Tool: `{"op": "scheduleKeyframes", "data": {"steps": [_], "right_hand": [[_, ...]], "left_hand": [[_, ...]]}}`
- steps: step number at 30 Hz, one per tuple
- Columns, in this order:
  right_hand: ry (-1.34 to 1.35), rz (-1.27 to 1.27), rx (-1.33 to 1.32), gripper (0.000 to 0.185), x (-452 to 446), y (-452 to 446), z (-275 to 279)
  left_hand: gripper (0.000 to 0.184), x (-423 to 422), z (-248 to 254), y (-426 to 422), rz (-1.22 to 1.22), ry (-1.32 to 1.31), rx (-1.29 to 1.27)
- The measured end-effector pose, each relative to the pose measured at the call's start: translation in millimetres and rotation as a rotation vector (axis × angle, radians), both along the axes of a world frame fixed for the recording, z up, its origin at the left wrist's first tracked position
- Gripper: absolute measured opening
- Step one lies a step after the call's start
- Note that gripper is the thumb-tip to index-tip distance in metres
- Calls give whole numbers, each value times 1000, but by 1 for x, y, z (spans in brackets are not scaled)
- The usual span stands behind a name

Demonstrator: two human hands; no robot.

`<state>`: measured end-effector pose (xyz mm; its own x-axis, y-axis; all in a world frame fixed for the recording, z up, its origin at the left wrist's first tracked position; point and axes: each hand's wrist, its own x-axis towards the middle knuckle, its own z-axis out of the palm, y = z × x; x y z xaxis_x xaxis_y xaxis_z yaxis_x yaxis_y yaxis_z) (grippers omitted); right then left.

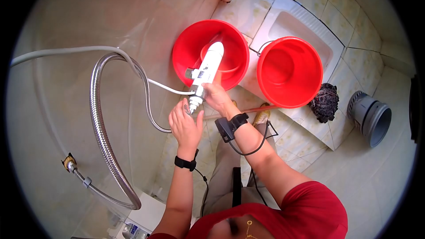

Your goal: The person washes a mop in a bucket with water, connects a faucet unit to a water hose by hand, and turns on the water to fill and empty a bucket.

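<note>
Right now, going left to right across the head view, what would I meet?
Wall fitting, braided metal hose, your left hand, your right hand, rightmost red bucket, dark crumpled bundle, grey pipe piece.

No text can be read; dark marks on the white fitting (pixel 208 68) are too small.

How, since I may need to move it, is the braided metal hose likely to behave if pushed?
The braided metal hose would probably flex springily rather than flop: it holds a wide, smooth loop. That loop may swing, as nothing visibly clamps it midway. The end at the wall fitting would likely stay put, since it looks attached there.
</note>
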<state>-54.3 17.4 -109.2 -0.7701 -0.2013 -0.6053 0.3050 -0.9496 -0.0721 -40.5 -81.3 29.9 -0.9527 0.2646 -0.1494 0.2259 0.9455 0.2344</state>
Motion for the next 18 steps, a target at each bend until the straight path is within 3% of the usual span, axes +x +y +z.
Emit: {"op": "scheduleKeyframes", "data": {"steps": [5, 18], "right_hand": [[36, 8, -6, 29, 15, -18, 15], [120, 12, -26, 45, 23, -38, 20]], "left_hand": [[53, 14, -7, -26, -24, 12, -190], [31, 31, -29, -66, 22, -112, -213]]}}
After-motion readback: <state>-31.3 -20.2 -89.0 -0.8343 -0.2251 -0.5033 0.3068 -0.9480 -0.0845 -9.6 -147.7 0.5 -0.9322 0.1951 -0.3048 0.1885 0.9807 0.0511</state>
